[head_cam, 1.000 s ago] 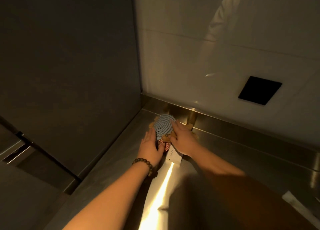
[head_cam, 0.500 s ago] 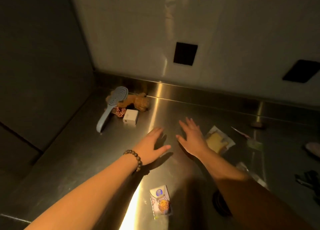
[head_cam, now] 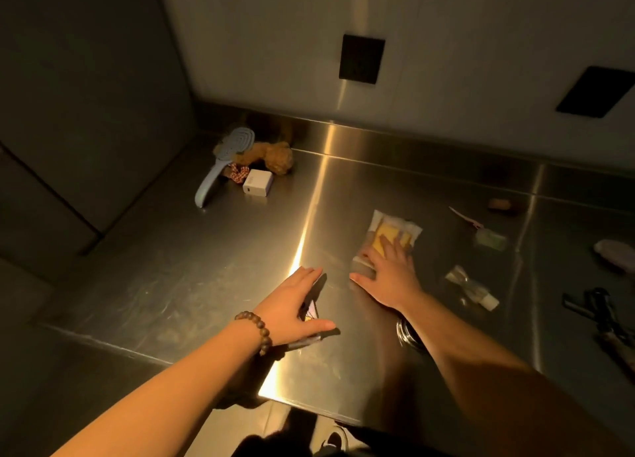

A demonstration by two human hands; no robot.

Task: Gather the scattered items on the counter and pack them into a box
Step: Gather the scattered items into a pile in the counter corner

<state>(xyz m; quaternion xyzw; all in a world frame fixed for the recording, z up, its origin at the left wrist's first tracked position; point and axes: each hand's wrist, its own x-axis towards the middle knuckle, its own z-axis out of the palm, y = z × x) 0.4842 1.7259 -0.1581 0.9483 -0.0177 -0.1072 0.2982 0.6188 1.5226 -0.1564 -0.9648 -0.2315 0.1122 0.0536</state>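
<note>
My right hand [head_cam: 388, 274] lies flat with spread fingers on a clear packet holding something yellow [head_cam: 395, 231] on the steel counter [head_cam: 206, 267]. My left hand [head_cam: 295, 305], fingers straight, covers a small printed packet [head_cam: 311, 314] near the counter's front edge; only a corner of it shows. In the back left corner lie a blue hairbrush [head_cam: 223, 162], a brown plush toy [head_cam: 271, 154], a red patterned scrunchie [head_cam: 238, 174] and a white charger block [head_cam: 257, 182], close together.
To the right lie a small clear sachet [head_cam: 470, 286], a green item [head_cam: 491, 240], a pink strip [head_cam: 465, 217], a brown lump [head_cam: 500, 204], a pale pad [head_cam: 615, 254] and black scissors [head_cam: 601, 314]. Two dark wall panels [head_cam: 360, 59] are set in the wall behind.
Both hands left the pile in the corner and drew back toward me. The right hand has come down on the yellow packet, the left over the small printed packet.
</note>
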